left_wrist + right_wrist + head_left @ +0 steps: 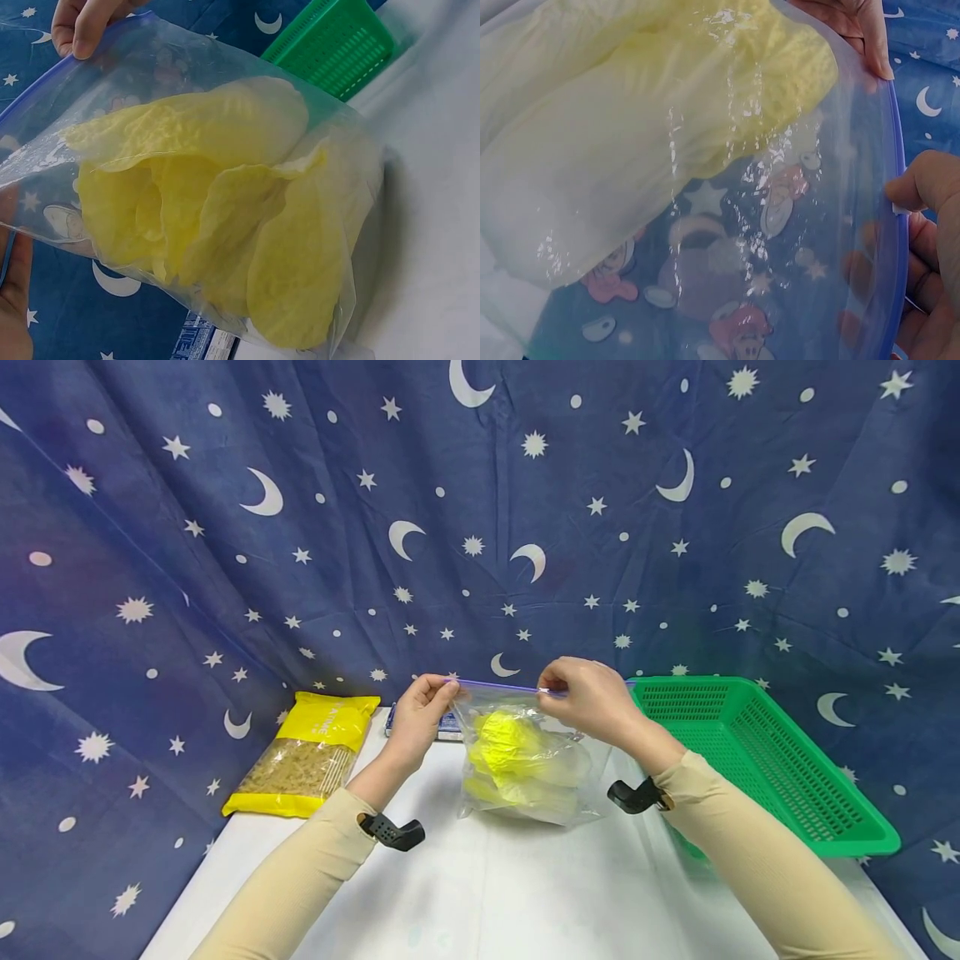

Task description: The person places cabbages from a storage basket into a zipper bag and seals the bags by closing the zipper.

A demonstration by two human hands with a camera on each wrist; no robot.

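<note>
A clear zip bag [592, 810] with a purple zip edge [491, 686] stands upright over the table. Inside it lie several pale yellow cabbage leaves [225, 195] with whitish stems [570, 165]. My left hand [416, 718] pinches the bag's top left corner between thumb and fingers. Farther right along the same edge, my right hand [596, 700] pinches the small white slider [900, 210], its thumb on one side and curled fingers on the other. Printed cartoon figures [742, 326] show on the bag in the right wrist view.
A green plastic basket [817, 785] stands at the right. On the left, a yellow packet [300, 756] with brown contents leans by the curtain [465, 527]. A blue and white box [450, 727] lies behind the bag, partly hidden. White cloth [480, 893] covers the table.
</note>
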